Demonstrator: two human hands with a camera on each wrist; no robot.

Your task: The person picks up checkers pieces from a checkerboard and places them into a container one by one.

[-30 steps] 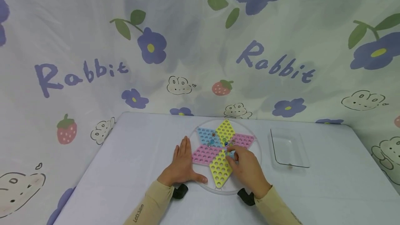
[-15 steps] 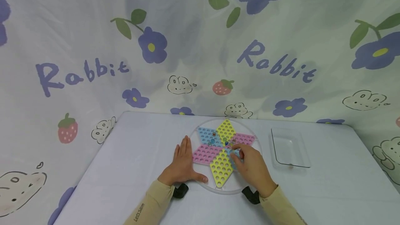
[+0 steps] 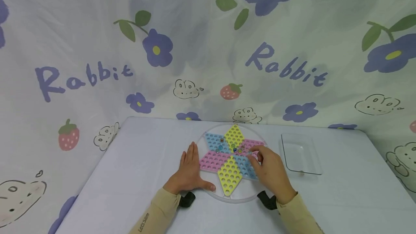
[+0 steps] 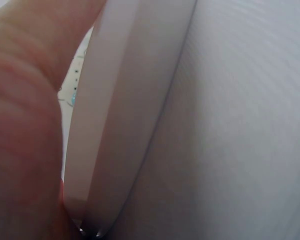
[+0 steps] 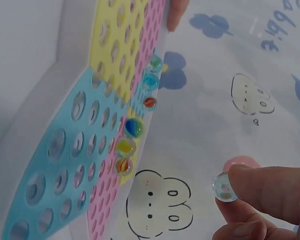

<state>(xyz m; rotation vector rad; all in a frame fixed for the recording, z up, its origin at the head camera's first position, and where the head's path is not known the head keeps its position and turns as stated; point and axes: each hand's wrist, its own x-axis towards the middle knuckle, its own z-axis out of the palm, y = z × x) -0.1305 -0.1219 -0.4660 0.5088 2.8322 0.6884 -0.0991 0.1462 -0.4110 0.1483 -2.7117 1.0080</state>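
The right hand (image 3: 271, 170) pinches a clear glass marble (image 5: 224, 187) between thumb and index finger, the other fingers curled in. The marble sits at the fingertips, a smooth sphere with a pale glint, held over the right side of the board (image 3: 248, 187) and apart from its surface.

The board is a round disc with a smooth pale rim, bearing a six-pointed star of matte diamonds in pink, blue and yellow, each punched with rows of round holes. Several glass marbles rest about the star's centre and far side, among them a deep blue one (image 5: 134, 128), a yellow one (image 5: 125, 146) and an orange-streaked one (image 5: 123, 166), left of the held marble.

The left hand (image 3: 188, 174) lies against the board's left edge, fingers straight, thumb spread along the near-left rim. Right of the board stands a clear, rectangular tray (image 3: 299, 158) on the white tablecloth (image 3: 136, 176).
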